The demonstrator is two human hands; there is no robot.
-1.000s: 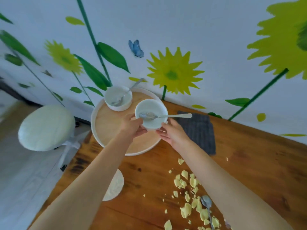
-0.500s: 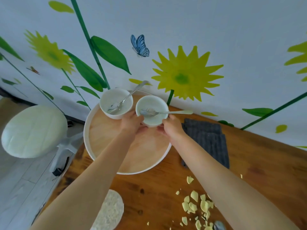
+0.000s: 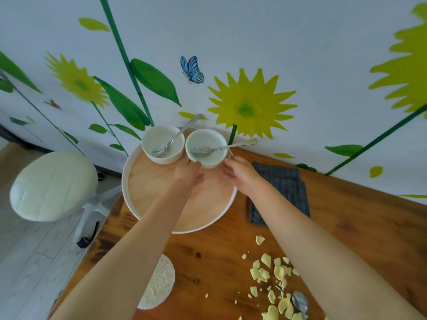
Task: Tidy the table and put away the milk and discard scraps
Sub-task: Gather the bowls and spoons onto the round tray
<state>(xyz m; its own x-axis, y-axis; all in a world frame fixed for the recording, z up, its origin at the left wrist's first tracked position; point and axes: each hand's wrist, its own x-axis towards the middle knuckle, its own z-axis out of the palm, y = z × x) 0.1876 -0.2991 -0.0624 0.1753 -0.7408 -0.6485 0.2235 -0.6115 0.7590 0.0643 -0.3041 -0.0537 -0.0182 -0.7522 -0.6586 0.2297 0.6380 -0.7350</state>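
Both hands are clamped on the right bowl - the left hand curled round its near left side, the right hand gripping its near right side. The bowl, with a spoon in it, stands at the far edge of the round tray, just beside the left bowl. Yellow scraps litter the near tabletop - right of centre.
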